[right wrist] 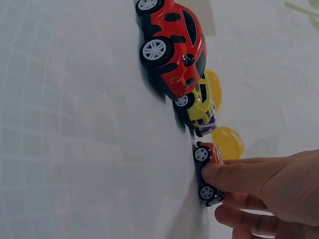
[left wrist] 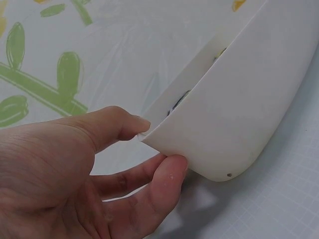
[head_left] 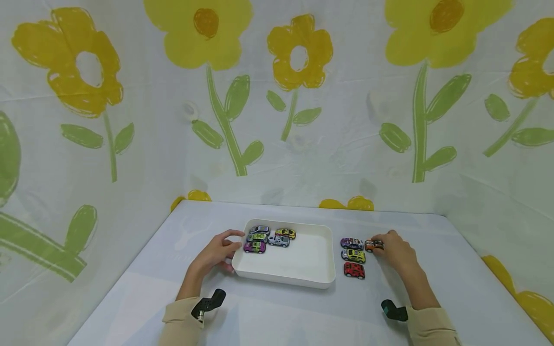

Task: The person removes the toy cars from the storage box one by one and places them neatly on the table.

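Note:
My left hand [head_left: 215, 253] grips the left side of a white tray [head_left: 303, 263]. In the left wrist view, the thumb lies at the rim and the fingers curl against the outer wall. My right hand [head_left: 397, 253] pinches an orange toy car [right wrist: 215, 155] between thumb and fingers, low at the table surface. Beside that car are a purple toy car [head_left: 351, 243], a yellow one [head_left: 353, 255] and a red one with black spots [right wrist: 175, 42]. The tray's left half holds several toy cars, among them a magenta-and-green car [head_left: 255, 247] and a white-and-blue pickup [head_left: 279, 240].
Under everything is a pale table [head_left: 277, 317]. A flower-printed cloth [head_left: 342, 158] hangs around its back and sides. A black wrist device [head_left: 208, 303] is strapped at the left sleeve, another [head_left: 394, 311] at the right.

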Available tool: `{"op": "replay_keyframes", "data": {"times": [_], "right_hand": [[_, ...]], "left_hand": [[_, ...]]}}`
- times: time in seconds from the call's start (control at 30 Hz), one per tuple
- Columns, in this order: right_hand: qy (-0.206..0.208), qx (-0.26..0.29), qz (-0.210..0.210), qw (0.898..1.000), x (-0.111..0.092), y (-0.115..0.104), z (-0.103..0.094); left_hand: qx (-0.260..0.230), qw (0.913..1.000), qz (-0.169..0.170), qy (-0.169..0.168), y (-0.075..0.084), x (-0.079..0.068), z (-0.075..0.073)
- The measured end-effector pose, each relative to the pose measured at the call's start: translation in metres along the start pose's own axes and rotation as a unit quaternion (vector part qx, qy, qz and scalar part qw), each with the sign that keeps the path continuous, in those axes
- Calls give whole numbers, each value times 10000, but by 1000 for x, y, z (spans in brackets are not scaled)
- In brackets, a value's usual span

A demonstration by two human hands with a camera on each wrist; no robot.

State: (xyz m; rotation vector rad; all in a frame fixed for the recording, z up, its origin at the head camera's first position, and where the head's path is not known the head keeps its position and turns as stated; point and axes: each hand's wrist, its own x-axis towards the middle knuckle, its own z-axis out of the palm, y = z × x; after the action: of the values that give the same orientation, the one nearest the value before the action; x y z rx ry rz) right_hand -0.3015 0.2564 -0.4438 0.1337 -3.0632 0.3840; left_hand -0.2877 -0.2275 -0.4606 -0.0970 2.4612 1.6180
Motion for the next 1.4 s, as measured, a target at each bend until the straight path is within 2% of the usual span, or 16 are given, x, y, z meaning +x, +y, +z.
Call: {"op": "replay_keyframes", "data": {"times": [0.23, 0.73, 1.4], "right_hand": [[66, -22, -113, 9999, -3, -1, 1], [-77, -8, 36, 10000, -2, 0, 1], [-135, 82, -4, 9999, 5, 4, 6]], "left_hand": [[54, 10000, -18, 30, -1, 1, 1], [62, 10000, -12, 15, 1, 3, 2], [98, 9999, -68, 106, 0, 1, 1]]}}
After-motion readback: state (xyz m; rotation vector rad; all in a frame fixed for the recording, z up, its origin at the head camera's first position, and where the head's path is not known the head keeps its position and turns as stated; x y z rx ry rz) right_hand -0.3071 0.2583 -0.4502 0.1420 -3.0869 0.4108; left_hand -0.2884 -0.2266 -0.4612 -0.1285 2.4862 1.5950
